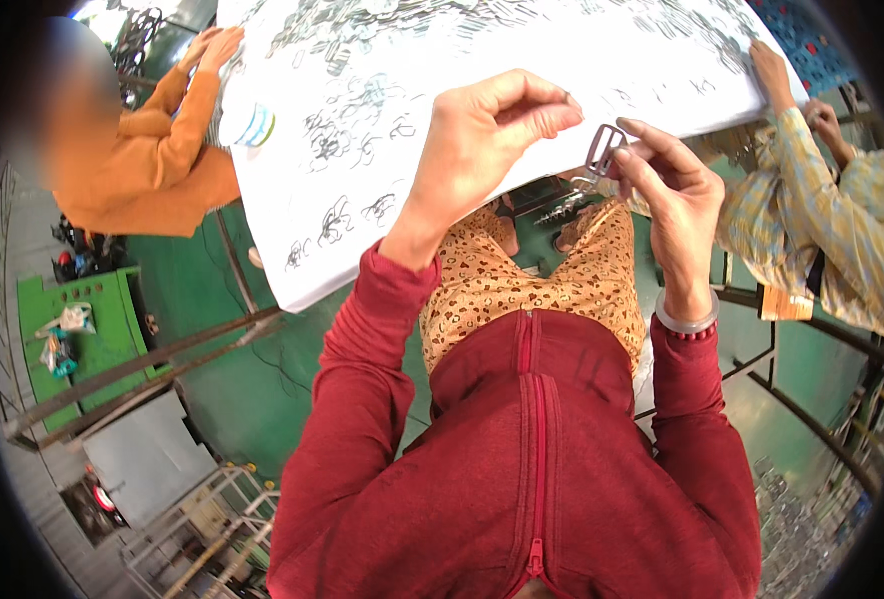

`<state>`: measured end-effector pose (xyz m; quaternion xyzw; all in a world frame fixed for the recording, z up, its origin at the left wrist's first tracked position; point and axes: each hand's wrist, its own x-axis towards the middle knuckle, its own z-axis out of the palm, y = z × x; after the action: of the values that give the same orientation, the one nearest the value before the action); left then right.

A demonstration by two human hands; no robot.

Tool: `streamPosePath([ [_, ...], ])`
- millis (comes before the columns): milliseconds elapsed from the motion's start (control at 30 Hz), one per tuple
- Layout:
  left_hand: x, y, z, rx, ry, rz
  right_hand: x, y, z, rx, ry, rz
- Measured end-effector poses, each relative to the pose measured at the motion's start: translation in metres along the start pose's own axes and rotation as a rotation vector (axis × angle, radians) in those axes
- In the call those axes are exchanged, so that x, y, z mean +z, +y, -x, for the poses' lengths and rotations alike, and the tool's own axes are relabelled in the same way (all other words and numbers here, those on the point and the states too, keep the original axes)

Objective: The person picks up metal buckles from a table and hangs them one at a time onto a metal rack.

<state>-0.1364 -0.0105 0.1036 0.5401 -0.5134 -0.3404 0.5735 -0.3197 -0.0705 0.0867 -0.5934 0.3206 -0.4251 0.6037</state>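
My right hand [676, 190] pinches a dark slider buckle [604, 150] with two slots between thumb and fingers, holding it up over the near edge of the white table [442, 95]. Close beside it on the left, my left hand [497, 130] has its thumb and fingertips pressed together. Whatever lies between those fingertips is too small to make out. The hands are apart from each other. Small dark pieces [337, 125] lie in loose clusters on the white surface, left of my left hand, and a dense spread of similar pieces [392, 30] covers the far side.
A white tub with a green-blue band [252, 125] is at the table's left edge. One person in an orange sleeve [177, 140] is at the left; another in a plaid shirt [821, 210] is at the right. A green bench [82, 329] stands at the lower left.
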Motion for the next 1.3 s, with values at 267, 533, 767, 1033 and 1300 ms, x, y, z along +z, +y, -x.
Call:
streamPosePath([
  [267, 0.03, 0.001, -0.005, 0.24, 0.053, -0.259, 0.006, -0.008, 0.0, -0.099, 0.036, 0.063],
  [533, 0.062, 0.038, -0.037, 0.437, 0.032, 0.115, -0.011, -0.038, -0.004, -0.331, 0.072, 0.037],
  [767, 0.06, 0.089, -0.051, 0.472, -0.132, 0.136, -0.018, -0.093, -0.007, -0.911, 0.289, 0.127],
  [1033, 0.106, 0.109, -0.04, 0.42, -0.305, 0.485, -0.062, -0.193, 0.076, -1.092, 0.589, 0.087],
  [1300, 0.145, -0.034, -0.047, -0.132, -1.088, 0.106, -0.107, -0.29, 0.157, -1.193, 0.813, 0.399],
])
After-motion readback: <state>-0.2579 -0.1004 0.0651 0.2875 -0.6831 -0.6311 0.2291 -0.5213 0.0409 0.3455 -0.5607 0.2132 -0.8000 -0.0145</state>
